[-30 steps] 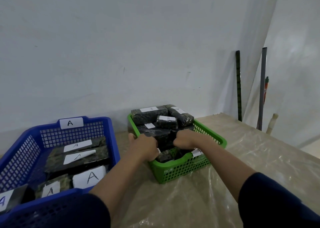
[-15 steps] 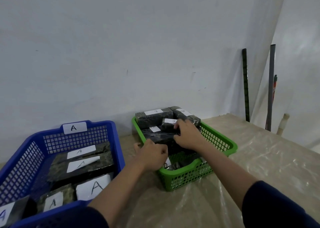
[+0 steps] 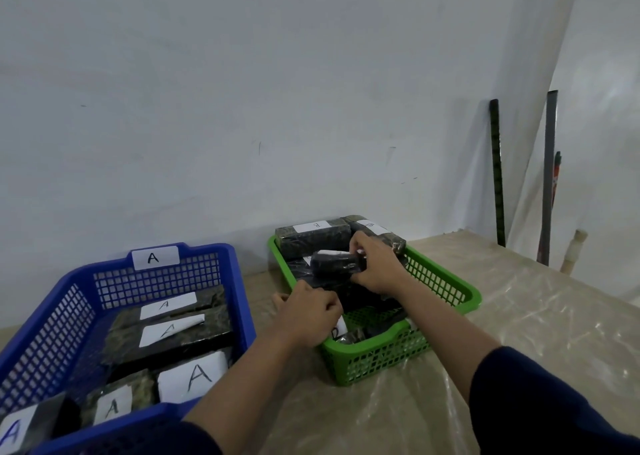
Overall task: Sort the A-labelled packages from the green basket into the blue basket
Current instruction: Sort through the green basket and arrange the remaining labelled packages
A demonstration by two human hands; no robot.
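Over the green basket [image 3: 440, 281], right hand [image 3: 375, 267] grips a small dark package [image 3: 337, 264] — label unreadable. Left hand [image 3: 308, 312] curls closed at the basket's near-left rim. Blue basket [image 3: 69, 298] — A-labelled packages [image 3: 169, 330] inside — sits toward the counter's [image 3: 519, 316] left edge.

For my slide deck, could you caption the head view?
Right hand lifts a small black package from the green basket; left hand rests at its rim.
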